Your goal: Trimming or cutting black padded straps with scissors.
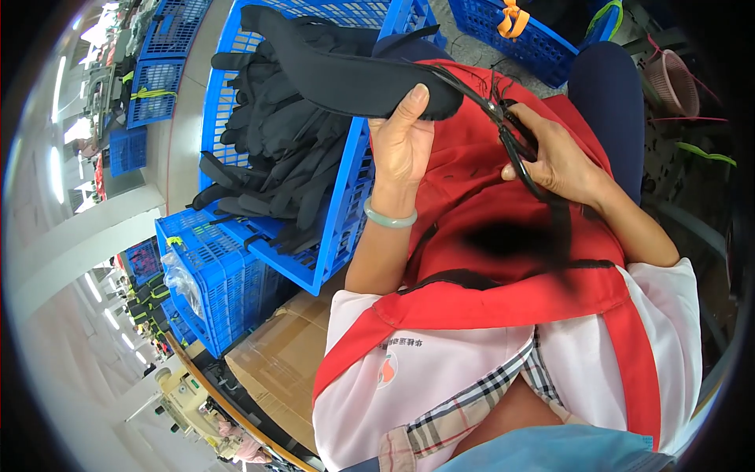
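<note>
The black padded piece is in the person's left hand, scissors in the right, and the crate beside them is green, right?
Not quite: the head view shows the crate is blue. The rest holds: the left hand grips the black padded piece, the right hand the scissors.

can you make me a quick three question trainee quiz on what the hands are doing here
1. True or false: the left hand holds the long black padded fabric piece up over the red apron.
2. What does the right hand grip?
A. a yellow tape measure
B. small black thread scissors
C. a white marker
3. Fill in: the pile of black fabric pieces lies in a ____ plastic crate.

Key
1. True; the thumb presses on the piece's near edge.
2. B; the scissors' tips point at the piece's right end, where loose threads hang.
3. Blue; the crate sits to the person's left.
</note>
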The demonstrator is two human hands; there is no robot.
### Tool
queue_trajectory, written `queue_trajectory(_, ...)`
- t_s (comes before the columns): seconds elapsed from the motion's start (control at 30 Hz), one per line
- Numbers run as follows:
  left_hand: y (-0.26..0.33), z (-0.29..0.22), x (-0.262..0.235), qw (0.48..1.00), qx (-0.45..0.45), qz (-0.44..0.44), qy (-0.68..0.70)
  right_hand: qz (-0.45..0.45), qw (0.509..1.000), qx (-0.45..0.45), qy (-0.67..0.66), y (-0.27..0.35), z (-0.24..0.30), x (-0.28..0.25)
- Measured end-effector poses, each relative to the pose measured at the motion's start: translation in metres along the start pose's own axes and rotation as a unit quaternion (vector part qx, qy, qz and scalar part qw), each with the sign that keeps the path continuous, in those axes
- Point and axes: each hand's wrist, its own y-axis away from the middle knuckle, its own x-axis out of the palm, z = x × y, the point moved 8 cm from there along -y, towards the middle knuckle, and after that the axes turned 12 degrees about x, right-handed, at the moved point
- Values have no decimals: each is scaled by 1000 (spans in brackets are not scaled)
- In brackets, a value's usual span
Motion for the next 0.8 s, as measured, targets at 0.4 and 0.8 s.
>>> queue_trajectory(0.4,0,0,-3,1000,-5,9,0,79,990,75,-93,-4,-24,11)
queue_trajectory(0.8,9,-2,0,997,-4,54,-57,46,997,39,37,0,-6,-3)
